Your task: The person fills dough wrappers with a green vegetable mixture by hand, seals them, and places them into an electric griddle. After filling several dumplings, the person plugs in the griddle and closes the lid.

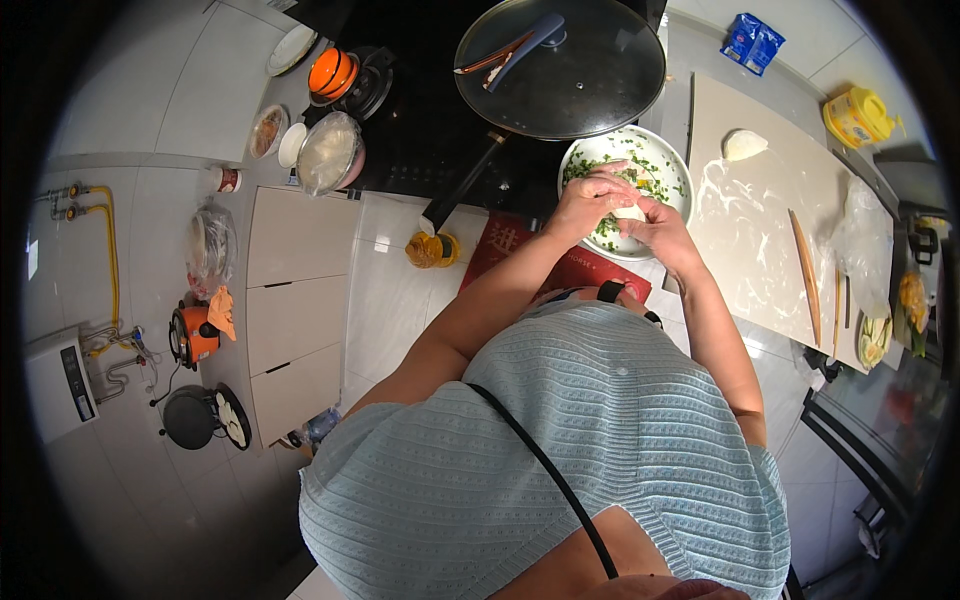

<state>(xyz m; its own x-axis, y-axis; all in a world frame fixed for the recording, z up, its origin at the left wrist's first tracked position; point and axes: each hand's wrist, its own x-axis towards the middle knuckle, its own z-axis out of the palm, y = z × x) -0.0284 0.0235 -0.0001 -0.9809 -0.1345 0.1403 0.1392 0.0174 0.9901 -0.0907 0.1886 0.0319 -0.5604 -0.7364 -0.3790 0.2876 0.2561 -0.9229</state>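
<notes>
Over a white bowl point(679, 176) of chopped green filling point(656, 184), I hold a pale piece of dough point(631, 213) between both hands. My left hand point(589, 201) curls over its left side, fingertips pressed near the top. The thumb and fingers of my right hand point(664, 231) grip its right edge. Flour whitens the fingers, and they hide most of the dough. Whether filling lies inside it I cannot tell. Another lump of dough point(744, 145) rests on the floured board point(739, 240) to the right, beside a tapered wooden rolling pin point(806, 277).
A lidded frying pan point(570, 82) stands on the black stove beyond the bowl, its handle point(469, 180) reaching towards me. A plastic-covered bowl point(330, 154) is at the left. A clear plastic bag point(862, 240) lies on the board's right side. An oil bottle point(433, 249) stands low by the cabinets.
</notes>
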